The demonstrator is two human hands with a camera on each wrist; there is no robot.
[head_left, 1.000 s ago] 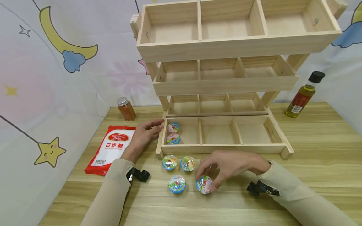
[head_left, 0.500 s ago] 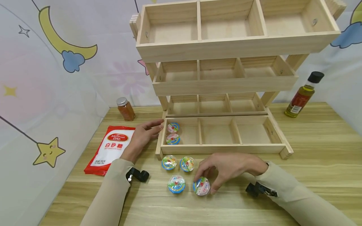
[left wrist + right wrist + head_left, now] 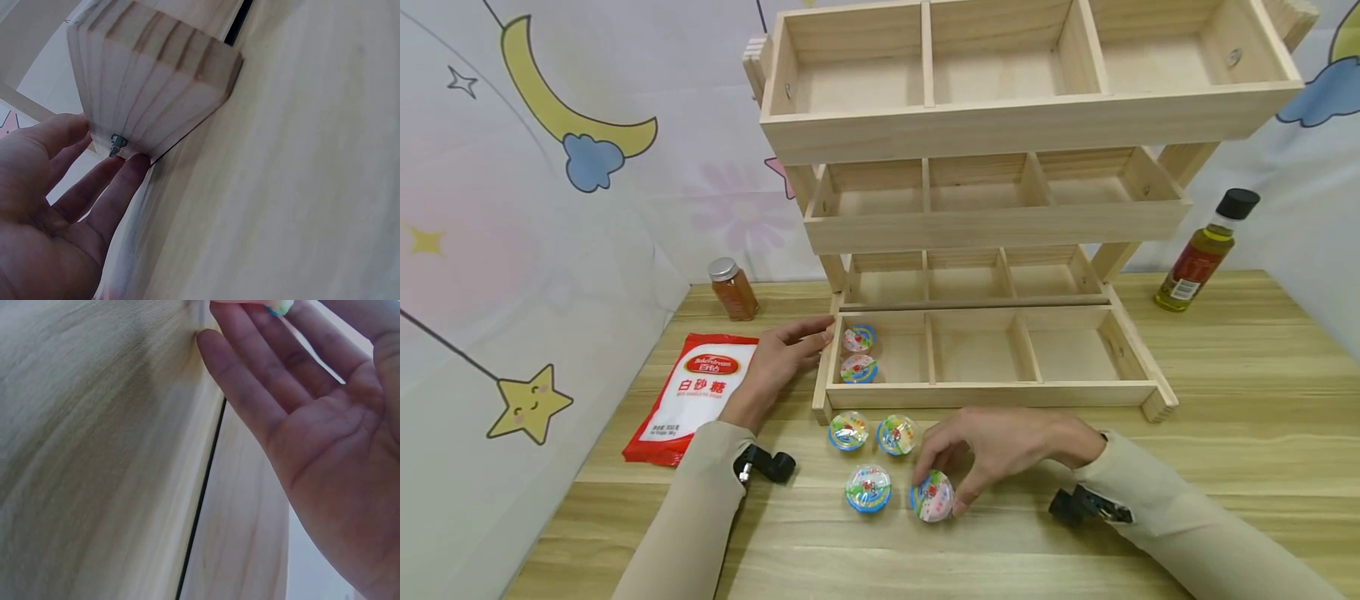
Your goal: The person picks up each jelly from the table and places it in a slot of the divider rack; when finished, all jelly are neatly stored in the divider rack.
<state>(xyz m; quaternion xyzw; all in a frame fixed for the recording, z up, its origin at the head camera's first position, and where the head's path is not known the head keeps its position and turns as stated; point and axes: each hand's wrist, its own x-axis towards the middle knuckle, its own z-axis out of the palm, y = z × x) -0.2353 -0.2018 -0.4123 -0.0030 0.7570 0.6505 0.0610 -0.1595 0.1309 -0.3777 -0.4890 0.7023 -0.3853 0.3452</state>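
Observation:
My right hand [image 3: 1000, 450] pinches a small jelly cup [image 3: 934, 497] with a pink and clear printed lid between thumb and fingers, at the table surface. In the right wrist view, only a bit of the cup [image 3: 279, 307] shows above the fingers. Three more jelly cups stand to its left, one of them a blue-rimmed cup [image 3: 868, 489]. Two pink-lidded cups, the front one [image 3: 859, 369], sit in the left compartment of the bottom tray [image 3: 992, 396]. My left hand [image 3: 782, 362] touches the left side of the wooden rack with extended fingers, at its end piece [image 3: 147, 81].
Above the bottom tray rise further divided wooden tiers, such as the top tier [image 3: 1030, 125]. Left stand a red and white sugar bag [image 3: 700, 392] and a spice jar [image 3: 733, 290]. At the back right is an oil bottle [image 3: 1202, 258].
My right hand and the jelly cup at its fingertips have shifted slightly left and toward me. The thumb has closed in against the cup. The left hand stays on the rack.

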